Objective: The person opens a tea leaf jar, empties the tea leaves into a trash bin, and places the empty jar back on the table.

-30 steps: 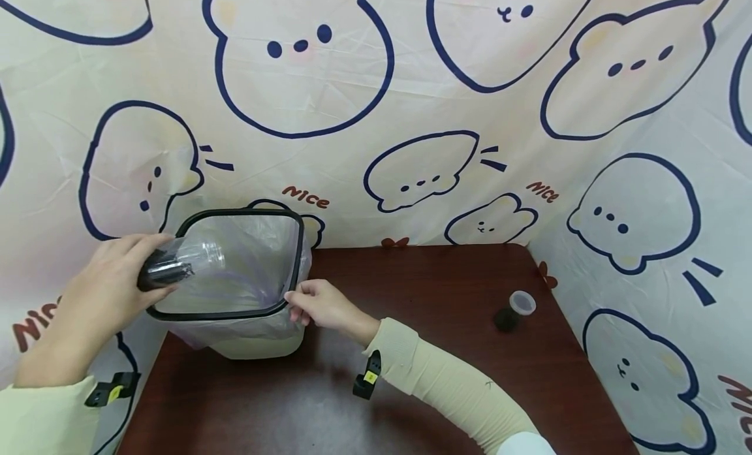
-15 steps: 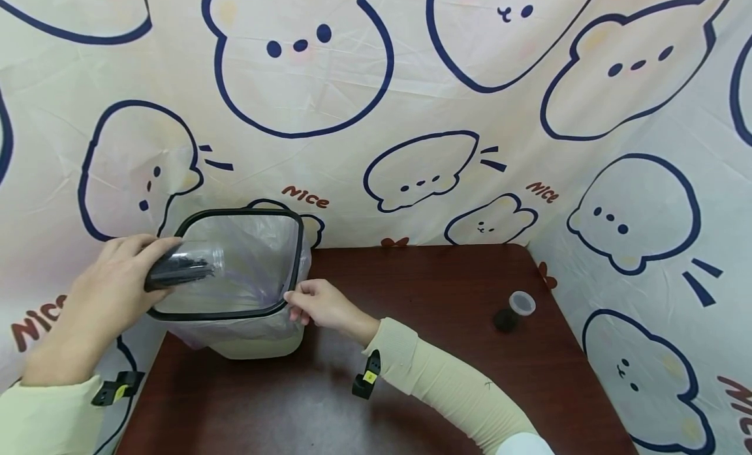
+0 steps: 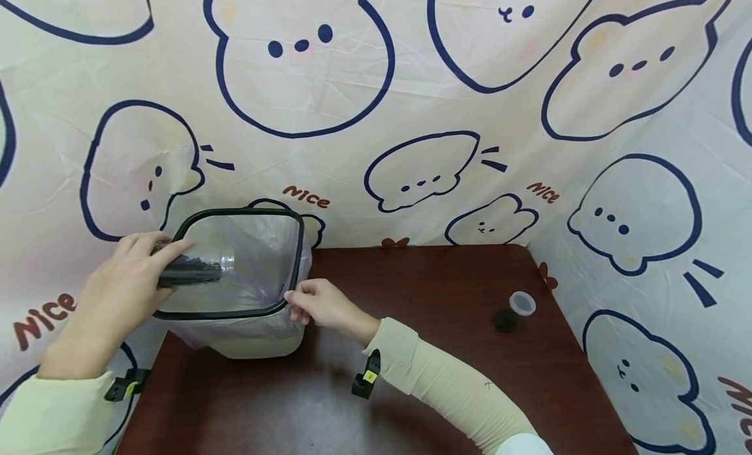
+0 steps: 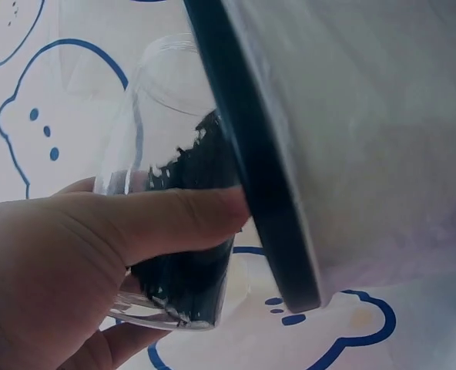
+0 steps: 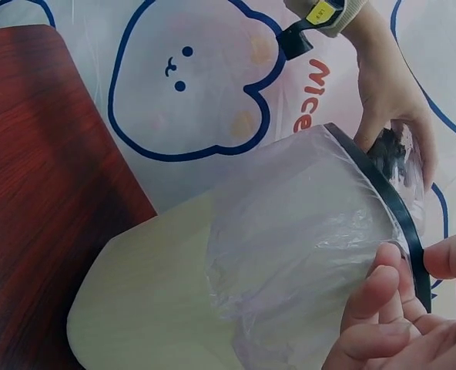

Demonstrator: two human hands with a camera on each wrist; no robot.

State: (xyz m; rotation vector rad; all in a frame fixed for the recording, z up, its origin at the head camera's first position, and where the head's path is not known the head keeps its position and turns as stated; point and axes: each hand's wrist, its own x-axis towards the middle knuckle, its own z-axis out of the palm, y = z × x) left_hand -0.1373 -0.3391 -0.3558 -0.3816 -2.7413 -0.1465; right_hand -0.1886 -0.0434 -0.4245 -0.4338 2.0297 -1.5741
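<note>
My left hand (image 3: 126, 282) grips a clear plastic jar (image 3: 226, 266) holding dark, flaky stuff (image 4: 186, 270). The jar lies nearly level over the left side of a trash bin (image 3: 258, 347), its mouth toward the bin's inside. In the left wrist view the thumb crosses the jar's side, close to the rim. Thumb and fingers of my right hand (image 3: 323, 305) pinch the bin's black rim (image 5: 390, 196) at its right front corner. A thin translucent bag (image 5: 305, 223) lines the bin and hangs over its outside. The bin's inner bottom is hard to make out.
The bin stands at the left of a dark reddish-brown table (image 3: 423, 292). Toward the table's right edge is a small dark round thing (image 3: 506, 319) beside a translucent round piece (image 3: 522, 303). Cartoon-printed cloth (image 3: 329, 102) hangs behind and at the sides.
My left hand has moved a little to the right, carrying the jar farther over the bin. The jar has tipped to nearly level and the dark stuff lies farther along it. My right hand stays put.
</note>
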